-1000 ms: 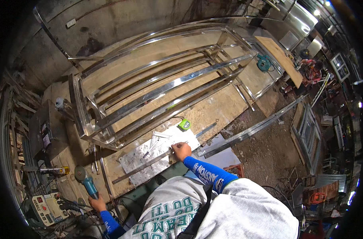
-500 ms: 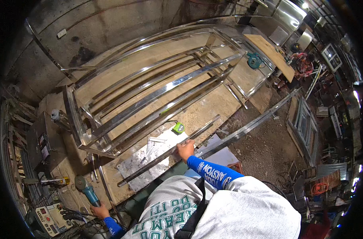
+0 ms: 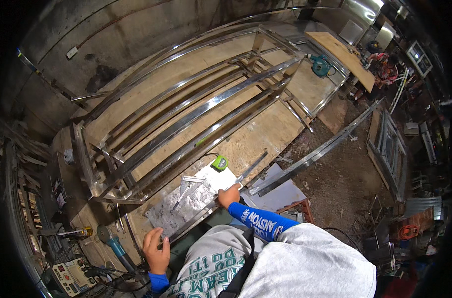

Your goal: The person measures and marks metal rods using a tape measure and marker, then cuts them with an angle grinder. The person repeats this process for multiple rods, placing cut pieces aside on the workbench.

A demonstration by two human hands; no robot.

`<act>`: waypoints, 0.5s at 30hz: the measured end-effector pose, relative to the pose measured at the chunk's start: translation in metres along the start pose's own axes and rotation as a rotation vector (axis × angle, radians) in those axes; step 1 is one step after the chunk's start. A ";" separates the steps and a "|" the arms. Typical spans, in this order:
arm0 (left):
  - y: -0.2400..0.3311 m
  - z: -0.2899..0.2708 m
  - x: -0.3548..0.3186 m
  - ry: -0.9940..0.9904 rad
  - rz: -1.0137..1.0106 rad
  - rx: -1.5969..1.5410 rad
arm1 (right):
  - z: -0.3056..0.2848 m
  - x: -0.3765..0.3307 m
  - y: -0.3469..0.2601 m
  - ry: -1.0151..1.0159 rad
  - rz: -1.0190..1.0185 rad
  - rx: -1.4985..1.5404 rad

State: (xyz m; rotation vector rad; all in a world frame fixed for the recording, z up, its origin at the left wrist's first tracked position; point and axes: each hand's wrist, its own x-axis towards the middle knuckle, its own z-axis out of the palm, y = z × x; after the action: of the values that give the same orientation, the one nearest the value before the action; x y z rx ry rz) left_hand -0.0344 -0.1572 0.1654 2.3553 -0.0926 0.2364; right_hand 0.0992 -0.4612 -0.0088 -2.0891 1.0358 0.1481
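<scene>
Head view shows the left hand (image 3: 156, 250) and right hand (image 3: 229, 195) each closed around an end of a long steel bar (image 3: 213, 203), steadying it flat across the metal sheet (image 3: 193, 201) near a green tape measure (image 3: 219, 162).

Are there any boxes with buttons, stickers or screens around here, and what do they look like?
Control box: lower left by the workbench, pale boxy panel with red and dark knobs, cables beside it.
Tape measure: on the bench near the metal sheet, small, green and black.
No screen or sign is clear enough to tell.
</scene>
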 end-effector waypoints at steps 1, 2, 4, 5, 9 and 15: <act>0.003 0.005 0.001 0.033 -0.034 -0.013 | -0.007 0.013 0.003 0.007 -0.020 -0.012; 0.007 0.009 0.003 0.065 -0.069 -0.025 | -0.013 0.028 0.005 0.012 -0.041 -0.024; 0.013 0.012 0.007 0.040 -0.113 0.004 | -0.028 0.062 0.007 0.026 -0.074 -0.056; 0.017 0.014 0.008 0.032 -0.131 0.016 | -0.036 0.080 0.006 0.041 -0.087 -0.064; 0.035 0.031 0.016 0.079 -0.189 -0.034 | -0.073 0.175 -0.013 0.034 -0.117 -0.103; 0.067 0.066 0.026 0.121 -0.184 0.036 | -0.116 0.237 -0.039 0.088 -0.129 -0.001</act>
State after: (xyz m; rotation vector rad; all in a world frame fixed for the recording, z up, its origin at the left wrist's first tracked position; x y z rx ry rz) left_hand -0.0089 -0.2515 0.1702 2.3611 0.1872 0.2911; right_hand 0.2577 -0.6755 -0.0041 -2.1729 0.9485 -0.0079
